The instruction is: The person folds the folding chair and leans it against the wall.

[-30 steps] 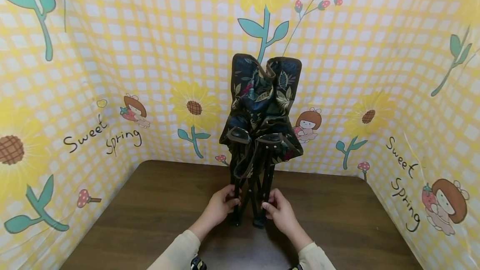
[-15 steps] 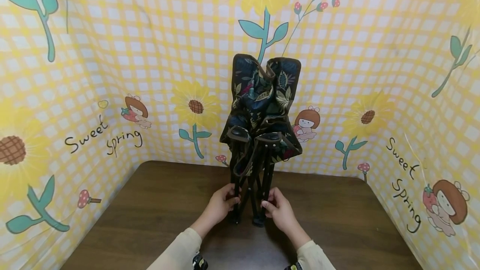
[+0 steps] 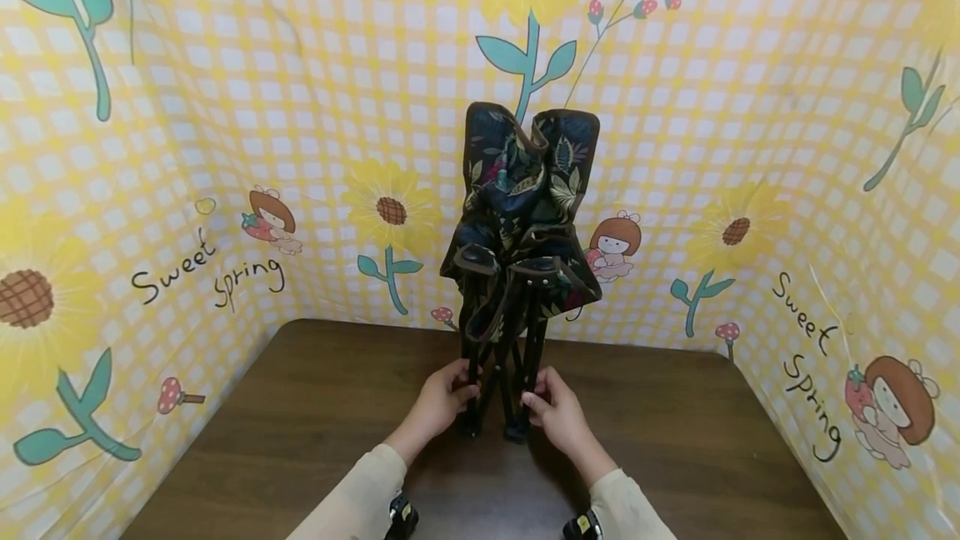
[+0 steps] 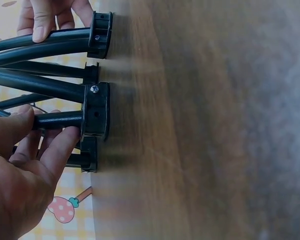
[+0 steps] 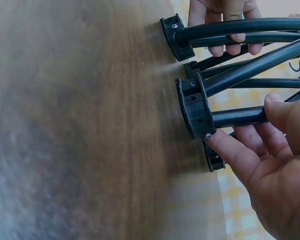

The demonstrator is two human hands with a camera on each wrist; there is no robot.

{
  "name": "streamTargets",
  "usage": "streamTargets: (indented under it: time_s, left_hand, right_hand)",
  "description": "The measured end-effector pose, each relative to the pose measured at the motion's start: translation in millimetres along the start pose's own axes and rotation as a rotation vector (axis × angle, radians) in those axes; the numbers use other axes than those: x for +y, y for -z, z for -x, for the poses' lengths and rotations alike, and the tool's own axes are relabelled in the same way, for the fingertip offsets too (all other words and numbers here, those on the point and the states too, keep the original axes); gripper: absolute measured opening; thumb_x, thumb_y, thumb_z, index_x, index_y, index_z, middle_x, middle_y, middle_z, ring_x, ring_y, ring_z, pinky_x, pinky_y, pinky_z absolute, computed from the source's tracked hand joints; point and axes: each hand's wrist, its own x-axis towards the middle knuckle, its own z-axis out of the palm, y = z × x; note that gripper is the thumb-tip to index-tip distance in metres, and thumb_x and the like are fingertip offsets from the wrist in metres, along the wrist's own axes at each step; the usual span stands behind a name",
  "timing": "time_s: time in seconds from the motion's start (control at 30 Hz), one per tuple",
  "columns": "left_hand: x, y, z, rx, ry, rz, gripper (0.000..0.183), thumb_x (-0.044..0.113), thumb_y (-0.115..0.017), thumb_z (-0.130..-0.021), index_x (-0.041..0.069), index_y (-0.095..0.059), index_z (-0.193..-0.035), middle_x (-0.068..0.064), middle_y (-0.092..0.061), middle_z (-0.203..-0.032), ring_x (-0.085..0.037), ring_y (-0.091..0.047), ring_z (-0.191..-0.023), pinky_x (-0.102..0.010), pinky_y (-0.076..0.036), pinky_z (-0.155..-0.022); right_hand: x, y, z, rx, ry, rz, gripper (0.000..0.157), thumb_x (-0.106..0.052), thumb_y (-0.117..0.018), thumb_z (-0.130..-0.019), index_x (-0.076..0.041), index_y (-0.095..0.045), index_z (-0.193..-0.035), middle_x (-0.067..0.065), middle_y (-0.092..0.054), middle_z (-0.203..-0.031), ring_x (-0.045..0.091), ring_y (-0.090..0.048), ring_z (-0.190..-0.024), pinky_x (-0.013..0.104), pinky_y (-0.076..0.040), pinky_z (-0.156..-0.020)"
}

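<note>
A small folding chair point(image 3: 566, 161) of dark floral fabric with brown edging stands mostly folded at the table's middle. Its black tube legs cross below the bunched seat. My left hand point(image 3: 437, 403) pinches the left front leg low down, thumb on the near side. On the other side my right hand point(image 3: 558, 413) holds the right front leg at about the same height. In the left wrist view, black plastic feet point(image 4: 96, 111) with screws cap the leg ends, close to the tabletop. The right wrist view shows my right forefinger touching the near foot point(image 5: 194, 107).
The brown wooden table point(image 3: 337, 457) has rounded far corners. A yellow checked cloth point(image 3: 337, 90) with sunflowers hangs round its back and sides, and the chair's top stands close in front of the back cloth. Black wrist cameras sit on both sleeves.
Both hands and the chair have shifted slightly up in the head view, a little away from me. The hold on both legs is the same, and the chair is still mostly folded.
</note>
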Motion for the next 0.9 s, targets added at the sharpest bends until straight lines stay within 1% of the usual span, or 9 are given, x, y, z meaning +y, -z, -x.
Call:
streamTargets:
  time_s: [0.1, 0.17, 0.3, 0.43, 0.53, 0.6, 0.67, 0.9]
  left_hand:
    - [0.6, 0.6, -2.6, 0.000, 0.007, 0.002, 0.020, 0.006, -0.065, -0.100, 0.009, -0.065, -0.120, -0.006, -0.069, -0.094, -0.023, -0.070, -0.091, -0.037, -0.061, -0.071]
    - [1.2, 1.0, -3.8, -0.001, 0.011, 0.006, 0.021, 0.005, -0.065, -0.099, 0.008, -0.065, -0.120, -0.006, -0.069, -0.094, -0.023, -0.070, -0.091, -0.037, -0.061, -0.070]
    - [2.1, 1.9, -4.9, -0.006, 0.023, 0.008, 0.022, 0.005, -0.065, -0.100, 0.006, -0.065, -0.121, -0.006, -0.069, -0.095, -0.021, -0.069, -0.091, -0.036, -0.061, -0.070]
    - [2.5, 2.0, -5.2, -0.008, 0.028, 0.012, 0.021, 0.004, -0.064, -0.100, 0.008, -0.065, -0.121, -0.006, -0.069, -0.095, -0.022, -0.069, -0.092, -0.036, -0.061, -0.071]
    - [2.3, 1.6, -5.5, -0.004, 0.026, 0.013, 0.021, 0.003, -0.064, -0.100, 0.010, -0.065, -0.120, -0.006, -0.069, -0.094, -0.026, -0.069, -0.093, -0.036, -0.061, -0.071]
    - [2.6, 1.4, -6.0, 0.000, 0.024, 0.011, 0.021, 0.002, -0.064, -0.100, 0.012, -0.065, -0.118, -0.006, -0.069, -0.094, -0.028, -0.069, -0.094, -0.036, -0.061, -0.071]
    - [2.6, 1.3, -6.4, 0.002, 0.020, 0.009, 0.022, 0.002, -0.064, -0.100, 0.012, -0.065, -0.118, -0.006, -0.069, -0.094, -0.029, -0.069, -0.094, -0.036, -0.061, -0.071]
    - [-1.3, 1.3, -8.9, 0.004, -0.005, -0.010, 0.023, 0.002, -0.064, -0.100, 0.003, -0.063, -0.123, -0.006, -0.069, -0.094, -0.027, -0.069, -0.093, -0.038, -0.061, -0.071]
  right_hand:
    - [10.1, 0.2, -5.3, 0.007, 0.007, -0.003, 0.014, -0.001, -0.065, -0.098, -0.002, -0.056, -0.108, 0.019, -0.064, -0.099, 0.044, -0.067, -0.098, 0.052, -0.063, -0.068]
    - [13.1, 0.8, -7.2, 0.005, 0.009, -0.006, 0.015, -0.003, -0.067, -0.098, -0.005, -0.057, -0.108, 0.016, -0.064, -0.099, 0.040, -0.068, -0.097, 0.048, -0.063, -0.067]
    - [14.5, 1.8, -8.9, -0.001, 0.004, -0.001, 0.015, -0.007, -0.069, -0.097, -0.009, -0.058, -0.107, 0.013, -0.064, -0.098, 0.033, -0.069, -0.095, 0.042, -0.063, -0.066]
    - [14.1, 1.6, -9.2, -0.003, 0.014, 0.008, 0.014, -0.006, -0.069, -0.097, -0.009, -0.057, -0.106, 0.012, -0.063, -0.098, 0.030, -0.069, -0.092, 0.038, -0.063, -0.065]
    - [14.7, 1.2, -9.8, -0.002, 0.018, 0.014, 0.014, -0.006, -0.068, -0.098, -0.009, -0.057, -0.105, 0.012, -0.063, -0.098, 0.028, -0.068, -0.092, 0.037, -0.063, -0.065]
    - [15.3, 1.0, -10.5, 0.000, 0.020, 0.012, 0.014, -0.006, -0.068, -0.098, -0.009, -0.057, -0.106, 0.012, -0.063, -0.098, 0.028, -0.068, -0.092, 0.038, -0.063, -0.065]
    - [15.8, 0.8, -11.1, 0.002, 0.020, 0.012, 0.014, -0.005, -0.068, -0.098, -0.009, -0.057, -0.106, 0.013, -0.063, -0.098, 0.029, -0.068, -0.092, 0.040, -0.064, -0.066]
    - [17.6, 0.6, -14.2, 0.003, 0.017, 0.000, 0.014, -0.005, -0.067, -0.098, -0.009, -0.057, -0.106, 0.013, -0.061, -0.099, 0.036, -0.068, -0.097, 0.044, -0.064, -0.067]
